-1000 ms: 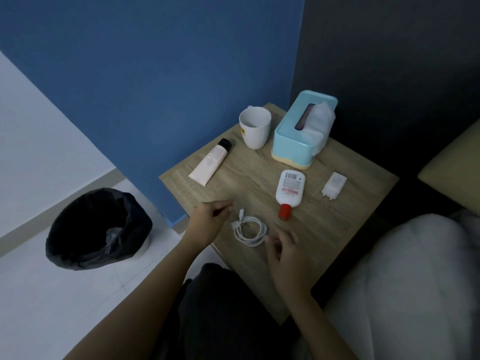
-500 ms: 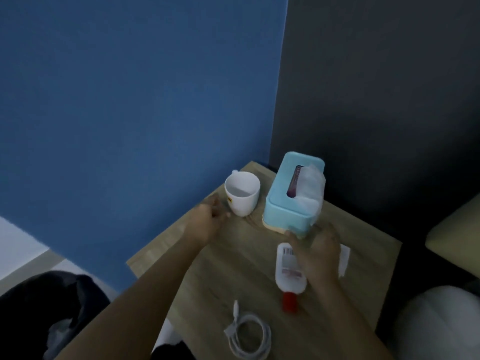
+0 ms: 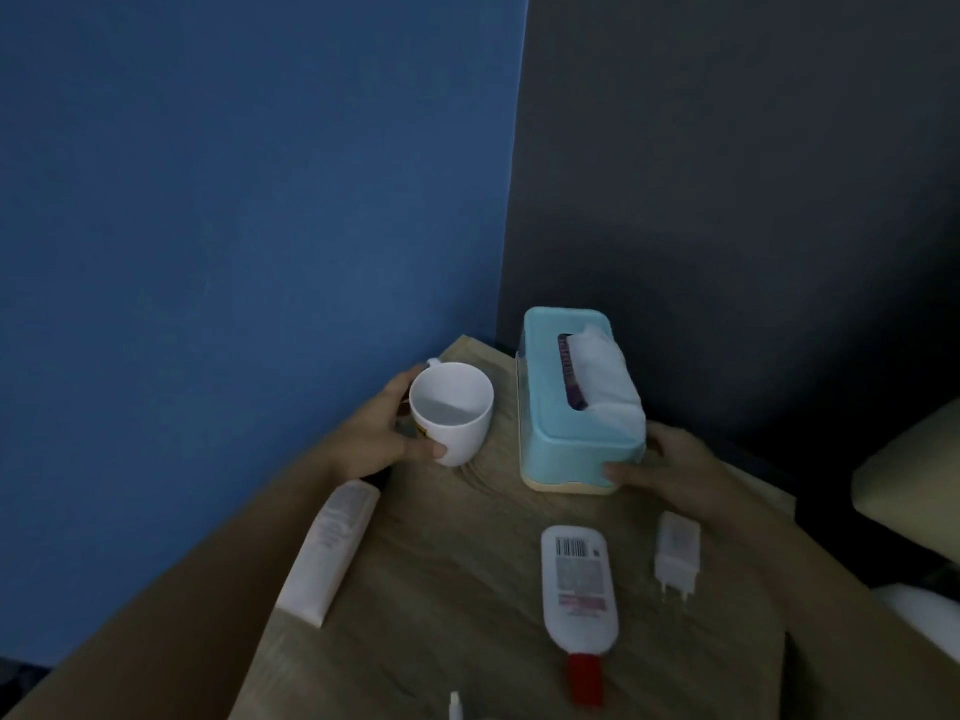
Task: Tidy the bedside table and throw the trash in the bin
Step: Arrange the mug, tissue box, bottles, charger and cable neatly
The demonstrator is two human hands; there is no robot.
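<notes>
Two walls, one blue wall (image 3: 234, 252) and one dark wall (image 3: 727, 200), meet in a corner, and the wooden bedside table (image 3: 441, 589) stands pushed into that corner.

At the far part of the table the white mug (image 3: 452, 407) stands upright, and to its right lies the light blue tissue box (image 3: 571, 423) with a tissue coming out of the slot. A strip of bare wood separates them, so they do not touch. The left hand (image 3: 379, 439) holds the mug from the left side: the thumb presses the near wall and the other fingers curl around the far side, close to the handle. The right hand (image 3: 670, 470) grips the near right corner of the tissue box, the thumb on its near end and the fingers wrapped around the side.

The long axis of the box runs away from the person toward the corner, so the right hand is at the end from which it can push the box straight back or turn it. I judge both things are being set in order along the walls.

Nearer lie a white tube (image 3: 332, 548), a bottle (image 3: 579, 584) with a red cap, a charger plug (image 3: 675, 553) and one end of a cable (image 3: 455, 706). The bin is not in view, and I see no clear trash.
</notes>
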